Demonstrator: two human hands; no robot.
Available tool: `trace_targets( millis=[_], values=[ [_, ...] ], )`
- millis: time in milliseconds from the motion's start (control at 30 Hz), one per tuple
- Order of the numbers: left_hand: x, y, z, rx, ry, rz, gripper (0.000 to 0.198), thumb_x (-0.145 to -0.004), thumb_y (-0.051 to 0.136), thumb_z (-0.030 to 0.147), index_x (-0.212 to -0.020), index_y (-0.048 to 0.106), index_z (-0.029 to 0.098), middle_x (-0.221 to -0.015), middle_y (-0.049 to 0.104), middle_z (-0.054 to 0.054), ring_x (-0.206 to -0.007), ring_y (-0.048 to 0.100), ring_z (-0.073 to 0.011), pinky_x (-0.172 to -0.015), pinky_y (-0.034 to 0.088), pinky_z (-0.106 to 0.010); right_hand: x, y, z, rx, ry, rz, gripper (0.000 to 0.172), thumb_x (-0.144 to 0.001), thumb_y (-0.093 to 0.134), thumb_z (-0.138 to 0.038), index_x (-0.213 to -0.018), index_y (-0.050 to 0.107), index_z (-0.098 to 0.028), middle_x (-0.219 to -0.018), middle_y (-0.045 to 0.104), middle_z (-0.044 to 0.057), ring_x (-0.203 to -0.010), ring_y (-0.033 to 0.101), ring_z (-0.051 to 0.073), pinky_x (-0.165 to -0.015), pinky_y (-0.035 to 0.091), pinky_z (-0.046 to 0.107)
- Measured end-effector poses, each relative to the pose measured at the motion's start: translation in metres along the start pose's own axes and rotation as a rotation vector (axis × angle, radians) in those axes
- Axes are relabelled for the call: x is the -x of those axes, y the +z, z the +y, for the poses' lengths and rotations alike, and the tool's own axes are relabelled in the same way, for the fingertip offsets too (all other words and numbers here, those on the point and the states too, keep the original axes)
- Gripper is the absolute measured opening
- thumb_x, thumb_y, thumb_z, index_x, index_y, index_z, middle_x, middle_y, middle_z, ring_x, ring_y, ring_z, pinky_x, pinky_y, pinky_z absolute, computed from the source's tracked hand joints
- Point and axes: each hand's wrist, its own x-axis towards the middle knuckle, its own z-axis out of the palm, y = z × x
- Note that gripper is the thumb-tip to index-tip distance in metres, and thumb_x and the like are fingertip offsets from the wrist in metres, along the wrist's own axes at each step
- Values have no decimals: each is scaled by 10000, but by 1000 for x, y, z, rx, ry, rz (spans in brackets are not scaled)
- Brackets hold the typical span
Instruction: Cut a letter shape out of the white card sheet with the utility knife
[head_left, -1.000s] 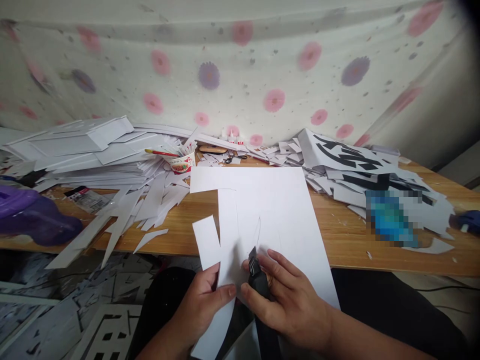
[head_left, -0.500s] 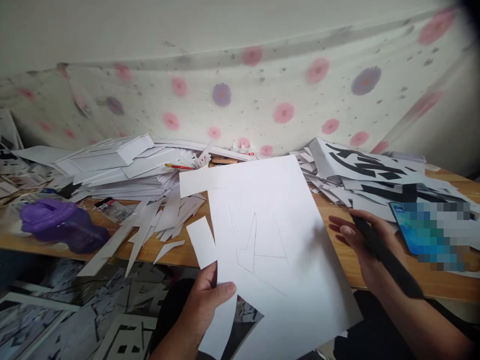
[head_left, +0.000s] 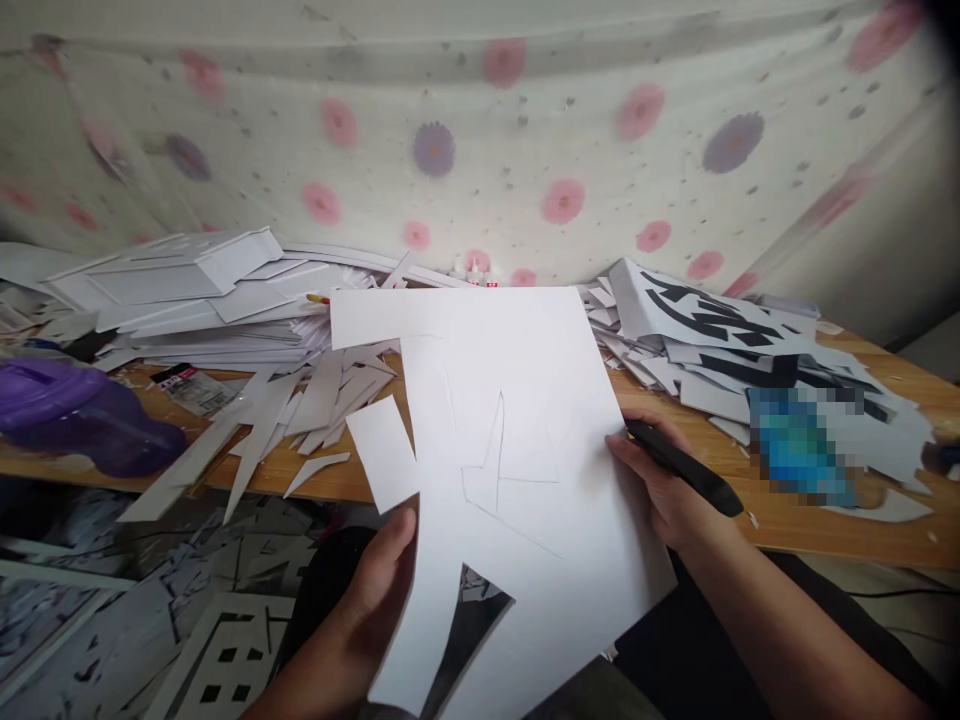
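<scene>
A white sheet of foam board [head_left: 517, 400] is held up in front of me. It has thin angular lines on its face, a cut-out gap low down and a strip jutting out at its upper left. My left hand [head_left: 382, 560] grips the lower left edge, with its fingers hidden behind. Beside the right edge, my right hand [head_left: 667, 470] is closed around a black-handled tool, seemingly a craft knife [head_left: 686, 465], whose tip I cannot make out. The fingers of this hand also touch the board's edge.
White offcuts [head_left: 322, 410] and stacked boards [head_left: 202, 300] cover the wooden table's left side. A purple bottle [head_left: 82, 415] stands there. At right are a pile with black-marked sheets [head_left: 697, 310] and a blurred phone [head_left: 802, 450]. Scraps [head_left: 150, 660] litter the floor.
My right hand has come left with the black-handled knife to the board's right edge. The left thumb has slid from the board's face toward its edge. The view has shifted slightly.
</scene>
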Motion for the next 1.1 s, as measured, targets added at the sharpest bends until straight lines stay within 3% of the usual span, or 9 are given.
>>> trace_targets(
  millis=[133, 267, 367, 433, 633, 733, 867, 1000, 1100],
  values=[
    [1, 4, 1, -75, -11, -10, 621, -749, 761, 475, -1319, 553, 341, -1290, 625, -10, -1243, 544, -263, -1013, 509, -298, 5, 7, 5, -19, 29, 21, 416, -625, 842, -415, -956, 634, -273, -777, 632, -27, -713, 610, 174, -642, 511, 300],
    [-8, 9, -7, 32, -117, -150, 574, -780, 742, 429, -1312, 564, 307, -1309, 615, -41, -1282, 522, -273, -1091, 451, -353, 9, 12, 10, -92, 80, 55, 407, -625, 842, -398, -945, 620, -278, -851, 652, -16, -769, 634, 187, -705, 545, 329],
    [-21, 15, -10, 158, -27, -319, 590, -724, 772, 460, -1253, 611, 254, -1168, 684, -82, -1195, 587, -313, -1027, 496, -422, 9, 13, 13, -130, 100, 77, 408, -625, 845, -371, -946, 614, -271, -875, 646, -15, -799, 631, 186, -745, 548, 331],
    [-28, 20, -8, 169, 53, -361, 555, -698, 791, 459, -1185, 652, 230, -1105, 702, -93, -1182, 593, -320, -1002, 508, -416, 10, 13, 14, -137, 106, 77, 403, -637, 838, -355, -955, 608, -264, -889, 645, -11, -813, 631, 187, -756, 549, 333],
    [-31, 36, -3, 205, 15, -76, 594, -682, 802, 439, -1198, 627, 202, -1120, 702, -95, -1101, 639, -305, -964, 524, -409, 17, 16, 21, -32, 10, 9, 375, -709, 787, -369, -1028, 615, -272, -923, 640, 3, -824, 623, 179, -723, 553, 315],
    [-27, 38, -5, 147, -14, -23, 586, -656, 809, 412, -1169, 643, 180, -1064, 721, -94, -1040, 663, -306, -886, 553, -386, 17, 14, 24, 45, -37, 0, 406, -723, 775, -384, -1080, 617, -272, -924, 639, -1, -777, 619, 165, -702, 545, 312],
    [-21, 37, -4, 105, -96, -36, 509, -647, 804, 468, -1032, 694, 153, -867, 740, -78, -842, 698, -288, -732, 564, -350, 11, 5, 17, 306, -249, -57, 466, -741, 760, -409, -1152, 600, -259, -1002, 660, 48, -863, 650, 236, -733, 554, 393],
    [-20, 33, -1, 42, -80, 0, 451, -635, 812, 477, -929, 715, 149, -759, 725, -57, -743, 686, -255, -698, 554, -325, 16, 4, -2, 648, -599, -24, 494, -816, 699, -317, -1275, 528, -253, -1269, 611, 127, -1134, 598, 337, -916, 499, 538],
    [-22, 31, 0, 12, -78, -8, 449, -654, 798, 470, -958, 715, 149, -810, 735, -65, -767, 688, -252, -687, 546, -309, 34, 12, -15, 707, -897, -192, 480, -830, 683, -202, -1279, 520, -248, -1363, 567, 150, -1254, 530, 356, -1016, 423, 602]
  ],
)
